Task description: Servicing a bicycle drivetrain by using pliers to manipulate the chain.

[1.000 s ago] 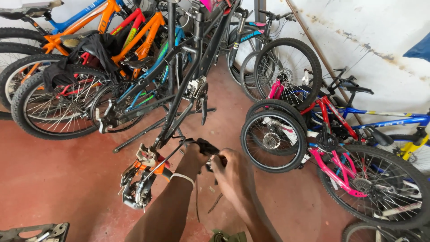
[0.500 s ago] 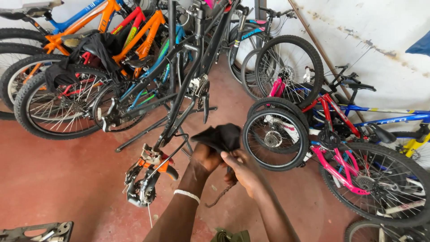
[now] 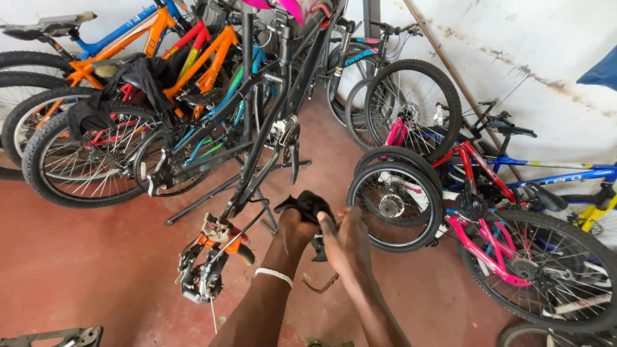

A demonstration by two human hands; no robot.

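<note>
A small black rag, crumpled and soft, dark all over, sits bunched at the fingertips of both hands, low in the middle of the view above the red floor. The left hand is closed around its lower folds; a white band circles that wrist. The right hand lies flat beside it, fingers pressed together against the cloth's edge, pinching it. Just left of the hands hangs the bare rear end of a black bicycle frame clamped in a repair stand, its derailleur dangling. A small wheel stands just right, belonging to a pink bicycle.
</note>
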